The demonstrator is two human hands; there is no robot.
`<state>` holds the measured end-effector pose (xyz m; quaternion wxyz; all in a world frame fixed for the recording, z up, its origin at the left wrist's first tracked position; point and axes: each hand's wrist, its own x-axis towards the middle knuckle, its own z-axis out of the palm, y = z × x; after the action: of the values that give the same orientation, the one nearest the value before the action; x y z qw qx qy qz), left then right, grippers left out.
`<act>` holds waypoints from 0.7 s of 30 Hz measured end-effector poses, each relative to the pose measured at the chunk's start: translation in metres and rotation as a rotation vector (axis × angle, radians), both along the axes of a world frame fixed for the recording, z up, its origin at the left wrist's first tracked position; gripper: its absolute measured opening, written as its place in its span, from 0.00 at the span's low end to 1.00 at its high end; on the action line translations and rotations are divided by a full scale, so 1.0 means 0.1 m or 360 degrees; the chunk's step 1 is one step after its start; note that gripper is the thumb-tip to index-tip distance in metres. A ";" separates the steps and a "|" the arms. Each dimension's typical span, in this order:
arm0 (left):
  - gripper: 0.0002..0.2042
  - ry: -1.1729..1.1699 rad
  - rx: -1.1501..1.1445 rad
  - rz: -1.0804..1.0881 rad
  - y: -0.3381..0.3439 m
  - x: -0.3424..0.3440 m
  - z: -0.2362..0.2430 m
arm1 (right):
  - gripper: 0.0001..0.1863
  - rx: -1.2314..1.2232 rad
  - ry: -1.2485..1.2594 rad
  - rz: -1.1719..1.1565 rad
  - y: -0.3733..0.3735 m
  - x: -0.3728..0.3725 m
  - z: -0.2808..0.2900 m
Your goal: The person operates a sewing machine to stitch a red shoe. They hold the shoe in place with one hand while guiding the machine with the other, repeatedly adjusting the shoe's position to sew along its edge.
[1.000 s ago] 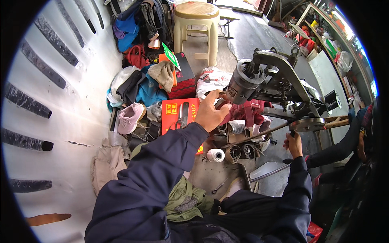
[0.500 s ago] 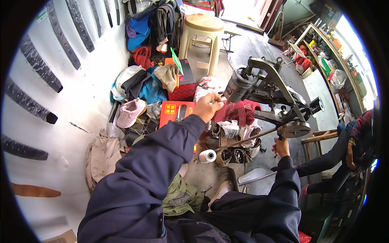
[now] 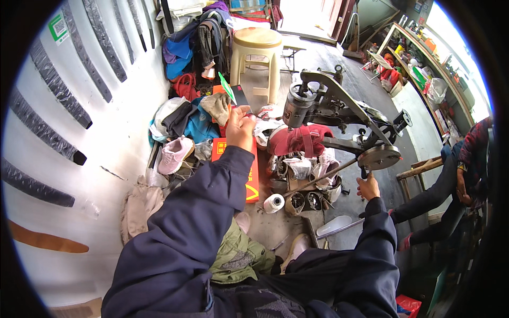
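Note:
A dark metal hand-cranked shoe-sewing machine stands in front of me, and a dark red shoe with a strap sits on its arm, below the grey cylinder. My right hand closes around the small crank handle under the round handwheel. Off to the left of the shoe, my left hand is raised over the red box with its fingers pinched together. Whatever those fingers hold, if anything, is too small to make out. A white thread spool stands below the shoe.
Several shoes and small containers crowd the ground under the machine. A pink sneaker and piled cloth lie left of the red box. Behind stands a beige stool. Another person's hand shows at the right, near a wooden bench.
My left hand has pulled away from the machine, leftward and slightly up. The view has shifted a little. My right hand stays at the crank handle.

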<state>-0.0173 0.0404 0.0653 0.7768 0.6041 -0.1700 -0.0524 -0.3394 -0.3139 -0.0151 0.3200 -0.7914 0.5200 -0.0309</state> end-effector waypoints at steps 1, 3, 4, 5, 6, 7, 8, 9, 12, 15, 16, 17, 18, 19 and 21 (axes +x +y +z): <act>0.23 -0.0236 0.0223 0.0022 -0.01 -0.08 -0.03 | 0.23 -0.0019 -0.0033 0.0012 -0.01 -0.04 0.00; 0.30 -0.0690 0.0466 0.0065 -0.07 -0.23 -0.10 | 0.24 -0.0044 -0.0094 0.0039 -0.01 -0.10 -0.01; 0.33 -0.0979 0.0613 0.0161 -0.11 -0.31 -0.13 | 0.25 -0.0087 -0.0148 0.0068 -0.01 -0.12 -0.01; 0.37 -0.0981 0.0663 0.0117 -0.16 -0.38 -0.17 | 0.25 -0.0127 -0.0195 0.0098 0.00 -0.14 -0.01; 0.41 -0.0975 0.0706 0.0081 -0.21 -0.43 -0.20 | 0.25 -0.0152 -0.0212 0.0097 0.01 -0.16 -0.01; 0.46 -0.0985 0.0765 0.0024 -0.25 -0.45 -0.23 | 0.26 -0.0175 -0.0221 0.0073 0.02 -0.17 -0.01; 0.49 -0.0953 0.0796 -0.0028 -0.29 -0.46 -0.25 | 0.26 -0.0193 -0.0255 0.0099 0.04 -0.18 0.00; 0.50 -0.0924 0.0815 -0.0070 -0.32 -0.46 -0.27 | 0.27 -0.0202 -0.0261 0.0089 0.06 -0.20 0.01; 0.53 -0.0893 0.0804 -0.0140 -0.37 -0.44 -0.33 | 0.26 -0.0218 -0.0358 0.0085 0.09 -0.23 0.03; 0.56 -0.0882 0.0796 -0.0200 -0.40 -0.42 -0.39 | 0.25 -0.0178 -0.0512 0.0074 0.09 -0.23 0.04; 0.57 -0.0895 0.0793 -0.0199 -0.40 -0.41 -0.41 | 0.24 -0.0157 -0.0570 0.0073 0.08 -0.22 0.03; 0.59 -0.0915 0.0771 -0.0195 -0.40 -0.40 -0.42 | 0.24 -0.0125 -0.0607 0.0042 0.06 -0.19 0.02; 0.59 -0.0903 0.0802 -0.0211 -0.42 -0.39 -0.42 | 0.23 -0.0113 -0.0644 0.0042 0.05 -0.17 0.01; 0.59 -0.0913 0.0819 -0.0202 -0.44 -0.38 -0.42 | 0.22 -0.0103 -0.0673 0.0036 0.04 -0.15 -0.01; 0.60 -0.0931 0.0773 -0.0223 -0.46 -0.34 -0.41 | 0.20 -0.0080 -0.0699 0.0018 0.01 -0.09 -0.04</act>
<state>-0.0513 -0.0057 0.0243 0.5243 0.7469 -0.4077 0.0305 -0.3481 -0.3130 -0.0193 0.4058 -0.7763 0.4324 -0.2137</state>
